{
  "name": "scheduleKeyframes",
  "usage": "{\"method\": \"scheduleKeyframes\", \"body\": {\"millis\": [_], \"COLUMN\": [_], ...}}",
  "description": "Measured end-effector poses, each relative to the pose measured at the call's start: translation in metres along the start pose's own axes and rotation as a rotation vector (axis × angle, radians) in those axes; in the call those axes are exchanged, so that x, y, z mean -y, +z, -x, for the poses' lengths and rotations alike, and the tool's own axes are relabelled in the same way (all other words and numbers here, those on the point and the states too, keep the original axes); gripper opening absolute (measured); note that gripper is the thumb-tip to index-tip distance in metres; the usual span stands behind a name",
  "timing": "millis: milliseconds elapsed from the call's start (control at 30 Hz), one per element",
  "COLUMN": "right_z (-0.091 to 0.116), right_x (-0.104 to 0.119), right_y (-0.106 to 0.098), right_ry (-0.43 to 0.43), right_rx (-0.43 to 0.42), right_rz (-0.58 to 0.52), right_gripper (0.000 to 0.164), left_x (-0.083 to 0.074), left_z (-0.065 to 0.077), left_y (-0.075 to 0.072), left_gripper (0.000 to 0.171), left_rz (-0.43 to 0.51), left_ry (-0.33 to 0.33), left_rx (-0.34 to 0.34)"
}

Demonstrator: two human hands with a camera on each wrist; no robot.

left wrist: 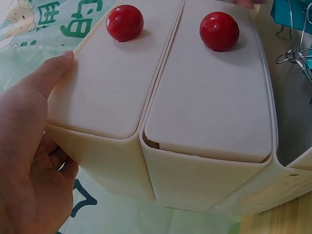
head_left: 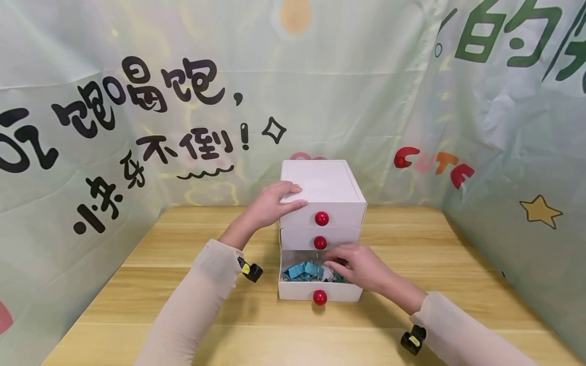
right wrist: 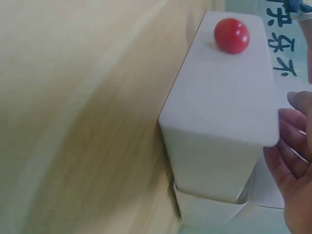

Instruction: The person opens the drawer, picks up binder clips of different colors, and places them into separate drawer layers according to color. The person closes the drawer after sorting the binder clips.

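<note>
A white drawer unit [head_left: 322,183] with red round knobs stands on the table. Its bottom drawer [head_left: 297,291] is pulled out and holds blue binder clips [head_left: 304,271] with silver wire handles. My left hand [head_left: 274,203] rests on the unit's top left edge, the thumb along the front edge. Over the right side of the pulled-out drawer is my right hand [head_left: 363,267], its fingers loosely bent near the clips. In the right wrist view, that hand's fingers [right wrist: 287,151] are beside the drawer front's upper edge; nothing shows between thumb and fingers.
The two upper drawers, with red knobs [left wrist: 219,31], are closed. The unit stands on a wood-grain table [head_left: 220,223]. Behind and beside it hangs a pale printed cloth [head_left: 357,101]. A small black camera [head_left: 413,339] sits by the right wrist.
</note>
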State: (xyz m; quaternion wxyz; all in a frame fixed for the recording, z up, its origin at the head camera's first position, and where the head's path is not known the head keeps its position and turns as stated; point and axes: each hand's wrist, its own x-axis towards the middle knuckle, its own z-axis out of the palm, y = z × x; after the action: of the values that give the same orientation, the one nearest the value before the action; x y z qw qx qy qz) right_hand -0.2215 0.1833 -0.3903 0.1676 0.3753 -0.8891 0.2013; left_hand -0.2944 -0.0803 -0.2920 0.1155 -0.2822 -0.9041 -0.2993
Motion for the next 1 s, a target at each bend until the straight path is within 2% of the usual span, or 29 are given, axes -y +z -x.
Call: {"method": "scheduleKeyframes", "body": {"millis": [133,300,533,667,833,1000], "right_z": [0.005,0.008,0.020,0.028,0.039,0.048], "right_x": [0.005,0.012,0.021,0.025,0.029,0.033], "right_y": [-0.004,-0.010,-0.013,-0.013,-0.013,-0.011], "right_ry": [0.090,0.127,0.225,0.279,0.265,0.274], "right_rx": [0.023,0.052,0.137,0.120,0.071,0.088], "right_rz": [-0.109,-0.179,-0.327,-0.376,-0.392,-0.445], "right_gripper": [0.012,0.012,0.023,0.028,0.030,0.028], "left_x": [0.000,-0.002,-0.003,-0.001,-0.001,-0.001], "left_z": [0.000,-0.001,-0.001,-0.002,-0.002,-0.003], "left_y": [0.000,-0.002,-0.003,-0.003,-0.002,-0.003], "left_gripper": [0.052,0.053,0.053,0.053,0.054,0.053], "left_rz": [0.003,-0.005,-0.004,0.000,-0.007,-0.025], "left_ry": [0.003,0.007,0.004,0.003,-0.001,0.003], "left_rx": [0.002,0.006,0.014,0.012,0.018,0.030]}}
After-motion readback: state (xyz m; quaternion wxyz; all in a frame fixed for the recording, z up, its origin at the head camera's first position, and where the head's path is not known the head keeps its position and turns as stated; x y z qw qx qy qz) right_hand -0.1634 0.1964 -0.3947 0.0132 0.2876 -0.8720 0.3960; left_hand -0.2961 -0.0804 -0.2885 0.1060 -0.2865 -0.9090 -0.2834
